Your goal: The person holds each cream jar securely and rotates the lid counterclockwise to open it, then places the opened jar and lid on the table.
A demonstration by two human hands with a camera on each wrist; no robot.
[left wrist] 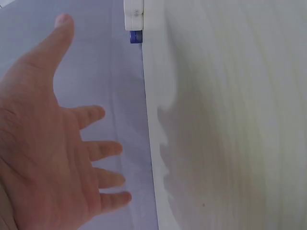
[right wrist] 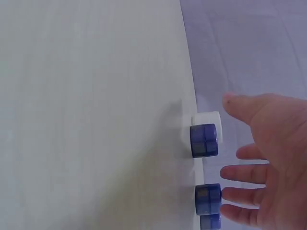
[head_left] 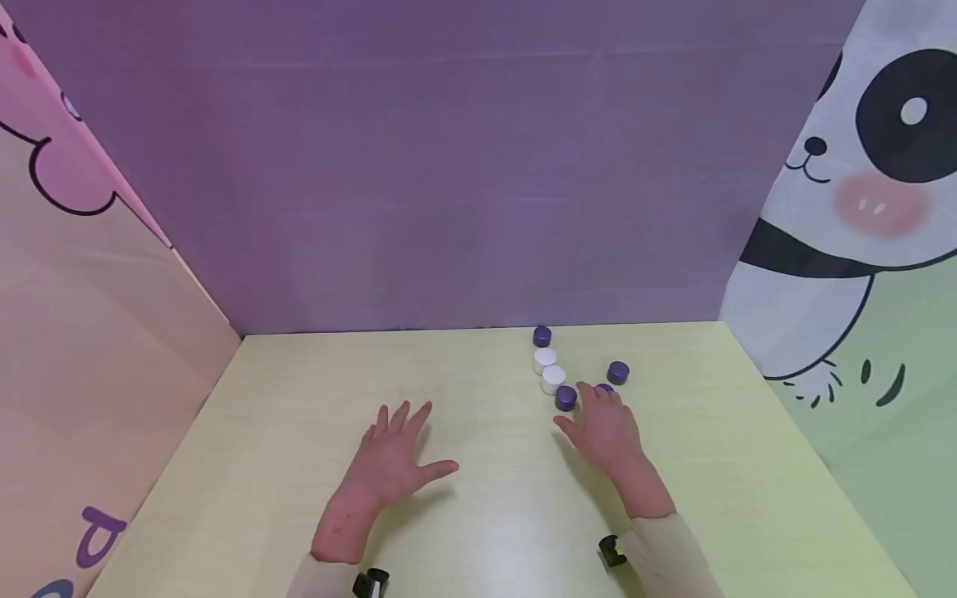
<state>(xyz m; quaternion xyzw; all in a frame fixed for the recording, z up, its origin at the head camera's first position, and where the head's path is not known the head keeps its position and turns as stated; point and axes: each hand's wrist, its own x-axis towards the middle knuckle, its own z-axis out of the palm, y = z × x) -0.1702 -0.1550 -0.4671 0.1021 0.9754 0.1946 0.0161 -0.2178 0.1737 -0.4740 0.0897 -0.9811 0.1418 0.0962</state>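
My left hand [head_left: 390, 469] is spread over the left-centre of the table, holding nothing, its fingers straight in the left wrist view. My right hand [head_left: 607, 432] hovers over the right side with thumb and fingers apart. Near its fingertips stands a dark purple cap [head_left: 566, 399]; another purple cap [head_left: 604, 388] is mostly hidden behind the fingers. Farther back lie a purple cap [head_left: 618, 372], two white caps [head_left: 553, 379] in a line, and one more purple cap [head_left: 542, 336] by the back edge. In the right wrist view, fingers come close beside a purple cap [right wrist: 208, 199].
The pale wooden table [head_left: 299, 399] ends at a purple backdrop [head_left: 478, 183]. Printed panels flank it, a pink one [head_left: 67, 349] at left and a panda picture [head_left: 882, 199] at right. Black wrist devices [head_left: 613, 551] sit at the sleeves.
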